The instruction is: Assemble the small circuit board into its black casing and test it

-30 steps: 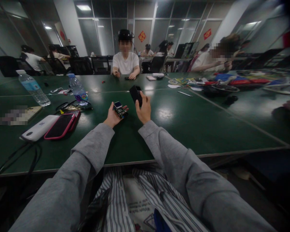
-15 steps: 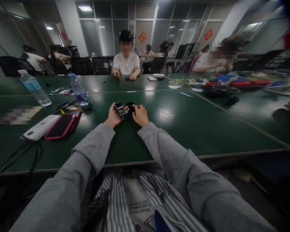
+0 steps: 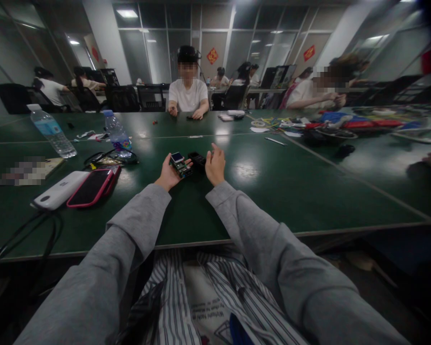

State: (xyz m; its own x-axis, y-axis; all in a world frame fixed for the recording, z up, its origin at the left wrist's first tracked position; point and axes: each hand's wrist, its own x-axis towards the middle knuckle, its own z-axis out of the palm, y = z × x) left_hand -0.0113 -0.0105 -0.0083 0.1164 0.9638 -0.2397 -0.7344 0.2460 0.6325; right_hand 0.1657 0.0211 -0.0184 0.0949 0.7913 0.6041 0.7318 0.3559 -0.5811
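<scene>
In my left hand (image 3: 169, 175) lies a green circuit board with a small screen (image 3: 180, 165), held along its left edge by the thumb, with fingertips showing at its right side. Just right of it, a black plastic case (image 3: 197, 160) rests on the dark green table (image 3: 273, 191). My right hand (image 3: 215, 164) is beside the case's right edge, its fingers raised and apart, and I see nothing in it. Whether the right hand still touches the case I cannot tell.
To the left lie a phone in a pink case (image 3: 90, 187), a white power bank (image 3: 60, 190) and black cables. Two water bottles (image 3: 52, 130) stand behind them. A pen (image 3: 276, 141) and a pile of coloured parts (image 3: 359, 120) are at the right. A person (image 3: 188, 93) sits opposite.
My right hand has lifted off the black case and shifted slightly right, its fingers opening upward. The case now shows more fully. My left hand and the circuit board have barely moved.
</scene>
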